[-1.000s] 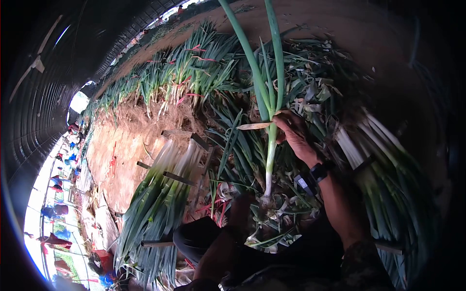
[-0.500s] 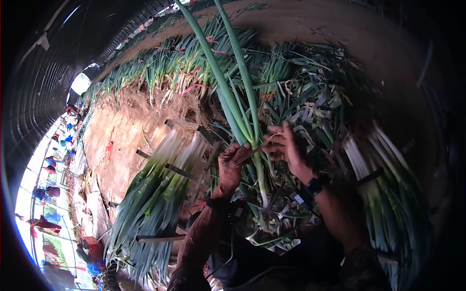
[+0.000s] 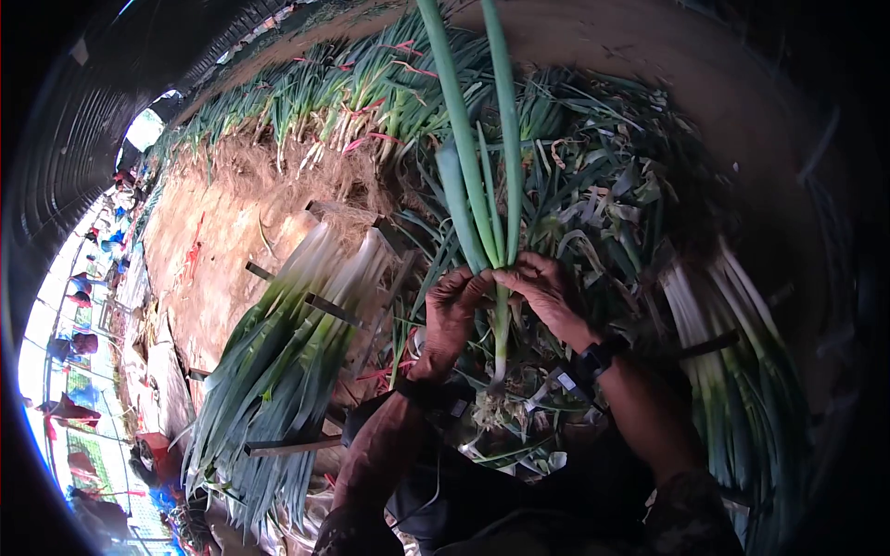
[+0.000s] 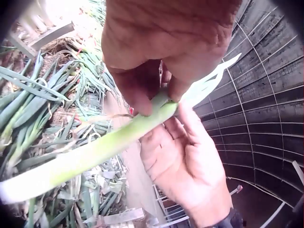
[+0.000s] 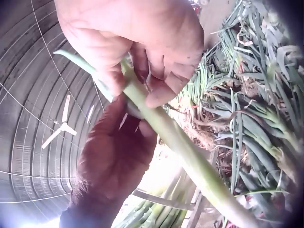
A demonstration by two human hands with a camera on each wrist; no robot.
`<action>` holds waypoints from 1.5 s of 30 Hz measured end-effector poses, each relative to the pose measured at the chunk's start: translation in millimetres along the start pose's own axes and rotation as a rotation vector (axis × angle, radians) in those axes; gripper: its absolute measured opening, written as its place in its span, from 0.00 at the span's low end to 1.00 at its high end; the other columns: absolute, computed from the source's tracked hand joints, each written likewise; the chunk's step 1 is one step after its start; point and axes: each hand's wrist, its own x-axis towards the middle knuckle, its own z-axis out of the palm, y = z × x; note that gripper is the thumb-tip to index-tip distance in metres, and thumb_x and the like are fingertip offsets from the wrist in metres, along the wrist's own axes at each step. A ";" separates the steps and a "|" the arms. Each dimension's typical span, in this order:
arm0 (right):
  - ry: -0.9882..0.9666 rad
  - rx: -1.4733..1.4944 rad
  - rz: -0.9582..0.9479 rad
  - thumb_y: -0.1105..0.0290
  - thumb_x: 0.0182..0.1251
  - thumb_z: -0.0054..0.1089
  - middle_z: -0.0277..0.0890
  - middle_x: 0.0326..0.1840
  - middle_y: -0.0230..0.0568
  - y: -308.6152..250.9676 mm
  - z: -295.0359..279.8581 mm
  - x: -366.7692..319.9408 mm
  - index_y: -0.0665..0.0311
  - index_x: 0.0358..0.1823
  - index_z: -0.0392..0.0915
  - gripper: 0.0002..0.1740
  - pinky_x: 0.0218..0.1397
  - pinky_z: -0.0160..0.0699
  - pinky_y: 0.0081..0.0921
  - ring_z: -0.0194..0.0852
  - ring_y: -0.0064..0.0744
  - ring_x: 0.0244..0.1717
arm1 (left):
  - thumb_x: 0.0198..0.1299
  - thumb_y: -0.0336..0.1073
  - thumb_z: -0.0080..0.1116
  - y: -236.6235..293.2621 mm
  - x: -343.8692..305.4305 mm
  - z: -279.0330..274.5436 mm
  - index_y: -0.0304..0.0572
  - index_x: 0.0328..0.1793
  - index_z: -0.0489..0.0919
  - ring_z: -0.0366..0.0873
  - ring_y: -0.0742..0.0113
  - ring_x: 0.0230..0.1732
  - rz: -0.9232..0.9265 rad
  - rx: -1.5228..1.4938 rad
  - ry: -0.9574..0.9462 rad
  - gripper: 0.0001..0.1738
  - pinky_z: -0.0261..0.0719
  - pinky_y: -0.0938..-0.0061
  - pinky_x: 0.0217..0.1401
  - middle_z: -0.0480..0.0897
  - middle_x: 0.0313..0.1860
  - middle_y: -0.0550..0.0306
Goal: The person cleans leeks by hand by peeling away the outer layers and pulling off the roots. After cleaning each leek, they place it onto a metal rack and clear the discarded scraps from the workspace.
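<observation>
Right of the stacked stalks (image 3: 297,343), the left hand (image 3: 451,320) pinches the onion (image 3: 502,338) at its neck, leaves fanning above the fingertips and the pale root end below. The onion looks light, its shank firm and perhaps slick, its leaves easily creased, so the neck suits holding; the right hand (image 3: 549,295) pinches there too.

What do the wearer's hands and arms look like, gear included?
Left hand and right hand: no gloves. Dark band on each wrist, small dark box beside it, the right one pale-marked. Dark, faintly mottled sleeves ending below the elbows.
</observation>
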 end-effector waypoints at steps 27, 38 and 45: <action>-0.075 0.147 -0.026 0.61 0.71 0.65 0.82 0.47 0.28 0.2 1.3 -8.0 0.62 0.61 0.79 0.21 0.37 0.80 0.16 0.78 0.16 0.44 | 0.68 0.41 0.63 28.4 0.9 -27.5 0.38 0.56 0.84 0.76 0.79 0.40 -0.108 0.226 -0.348 0.17 0.75 0.78 0.45 0.85 0.41 0.66; -0.157 -0.005 0.044 0.68 0.67 0.69 0.85 0.41 0.36 15.4 16.0 -10.2 0.71 0.50 0.78 0.17 0.37 0.82 0.19 0.80 0.17 0.37 | 0.60 0.37 0.73 16.0 3.6 -34.2 0.37 0.46 0.80 0.77 0.80 0.33 -0.066 0.103 -0.051 0.16 0.76 0.83 0.36 0.84 0.36 0.64; -0.112 -0.277 -0.120 0.75 0.66 0.65 0.86 0.36 0.41 11.6 21.5 -15.1 0.75 0.45 0.81 0.11 0.43 0.83 0.21 0.84 0.20 0.37 | 0.60 0.36 0.73 19.6 -1.1 -30.6 0.37 0.45 0.81 0.73 0.82 0.31 -0.033 0.171 -0.014 0.14 0.72 0.84 0.34 0.82 0.33 0.68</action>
